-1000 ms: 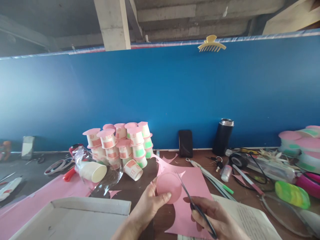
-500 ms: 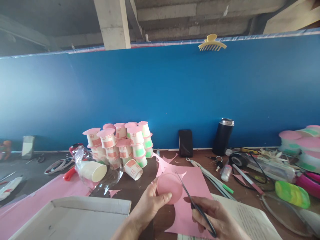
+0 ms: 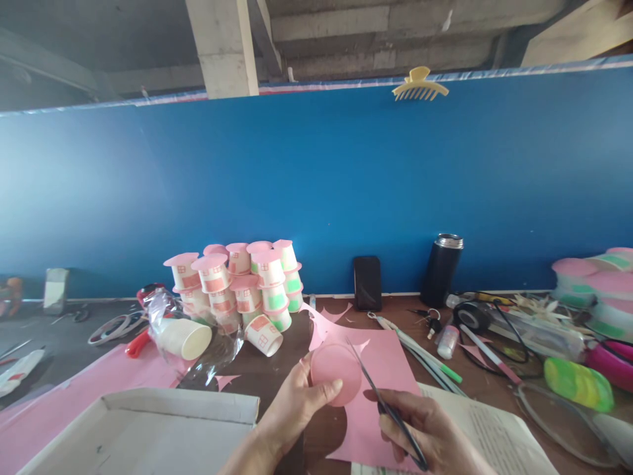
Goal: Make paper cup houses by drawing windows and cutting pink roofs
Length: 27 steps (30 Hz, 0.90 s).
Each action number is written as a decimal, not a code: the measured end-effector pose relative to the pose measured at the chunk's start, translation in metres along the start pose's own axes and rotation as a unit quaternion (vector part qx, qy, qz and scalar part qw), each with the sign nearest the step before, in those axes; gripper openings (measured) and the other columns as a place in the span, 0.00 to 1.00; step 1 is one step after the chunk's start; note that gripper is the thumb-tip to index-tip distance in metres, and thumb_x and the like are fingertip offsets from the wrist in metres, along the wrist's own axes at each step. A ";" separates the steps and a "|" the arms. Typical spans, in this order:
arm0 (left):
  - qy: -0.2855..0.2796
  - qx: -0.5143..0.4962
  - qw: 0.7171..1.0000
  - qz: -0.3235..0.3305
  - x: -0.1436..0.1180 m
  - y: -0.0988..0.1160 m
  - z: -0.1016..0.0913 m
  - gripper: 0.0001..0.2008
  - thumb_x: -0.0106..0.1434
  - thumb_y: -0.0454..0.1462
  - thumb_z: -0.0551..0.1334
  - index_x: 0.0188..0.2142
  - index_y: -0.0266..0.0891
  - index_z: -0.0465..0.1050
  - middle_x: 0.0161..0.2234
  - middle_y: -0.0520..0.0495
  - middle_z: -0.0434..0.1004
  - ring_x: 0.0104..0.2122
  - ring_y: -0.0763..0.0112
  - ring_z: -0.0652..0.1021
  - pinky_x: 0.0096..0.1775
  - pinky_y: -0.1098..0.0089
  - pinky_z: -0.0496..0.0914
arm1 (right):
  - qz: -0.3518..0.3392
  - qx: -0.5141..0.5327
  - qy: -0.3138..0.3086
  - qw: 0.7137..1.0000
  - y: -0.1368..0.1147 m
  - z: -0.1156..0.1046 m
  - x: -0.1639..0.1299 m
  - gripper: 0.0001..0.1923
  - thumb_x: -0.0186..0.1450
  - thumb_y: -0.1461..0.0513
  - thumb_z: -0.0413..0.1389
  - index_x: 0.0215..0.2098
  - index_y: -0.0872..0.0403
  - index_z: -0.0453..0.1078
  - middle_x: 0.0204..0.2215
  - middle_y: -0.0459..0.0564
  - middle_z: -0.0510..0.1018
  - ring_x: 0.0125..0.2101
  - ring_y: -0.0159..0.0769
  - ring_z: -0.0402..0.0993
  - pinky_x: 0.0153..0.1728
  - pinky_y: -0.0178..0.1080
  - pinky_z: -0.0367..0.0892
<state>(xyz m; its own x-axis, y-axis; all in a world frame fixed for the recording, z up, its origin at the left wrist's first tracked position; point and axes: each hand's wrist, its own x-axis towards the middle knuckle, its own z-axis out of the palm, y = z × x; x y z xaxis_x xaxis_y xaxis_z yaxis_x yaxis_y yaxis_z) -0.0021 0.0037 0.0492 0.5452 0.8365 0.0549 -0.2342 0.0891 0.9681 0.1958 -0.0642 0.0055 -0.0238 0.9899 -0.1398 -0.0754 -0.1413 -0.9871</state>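
My left hand (image 3: 291, 409) holds a round pink paper disc (image 3: 336, 373), thumb across its lower edge. My right hand (image 3: 425, 432) grips black scissors (image 3: 383, 399), whose blades point up and left beside the disc's right edge. Under both hands lies a pink paper sheet (image 3: 390, 369) with curved cut-outs along its top. A stack of small paper cups decorated as houses with pink lids (image 3: 242, 284) stands behind, to the left.
A white cardboard box (image 3: 148, 429) sits front left. Plain cups in a plastic sleeve (image 3: 185, 336) lie beside it. A phone (image 3: 367, 282) and black flask (image 3: 441, 267) lean at the blue wall (image 3: 316, 185). Tape roll (image 3: 472, 316), pens and clutter fill the right.
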 end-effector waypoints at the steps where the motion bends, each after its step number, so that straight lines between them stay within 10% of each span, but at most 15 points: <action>1: -0.003 -0.008 1.000 0.000 0.001 0.001 0.001 0.22 0.56 0.41 0.67 0.49 0.36 0.73 0.42 0.41 0.79 0.44 0.56 0.75 0.48 0.61 0.67 | -0.001 -0.001 0.001 1.000 0.001 0.000 0.000 0.35 0.48 0.42 0.65 0.45 0.58 0.76 0.19 0.42 0.67 0.15 0.24 0.61 0.16 0.30 0.54; 27: 0.066 0.040 0.997 0.016 0.010 -0.014 -0.010 0.20 0.57 0.40 0.66 0.50 0.39 0.73 0.40 0.47 0.79 0.40 0.65 0.75 0.43 0.69 0.68 | 0.027 -0.026 -0.028 0.999 0.001 0.000 -0.001 0.38 0.49 0.40 0.63 0.47 0.58 0.75 0.15 0.39 0.62 0.15 0.21 0.55 0.16 0.28 0.52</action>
<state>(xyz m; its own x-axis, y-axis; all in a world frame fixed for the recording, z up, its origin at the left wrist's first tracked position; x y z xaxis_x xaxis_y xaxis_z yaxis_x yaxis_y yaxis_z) -0.0010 0.0163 0.0341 0.4257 0.9029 0.0589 -0.1827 0.0221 0.9829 0.1959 -0.0652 0.0044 -0.0825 0.9782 -0.1904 -0.0197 -0.1926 -0.9811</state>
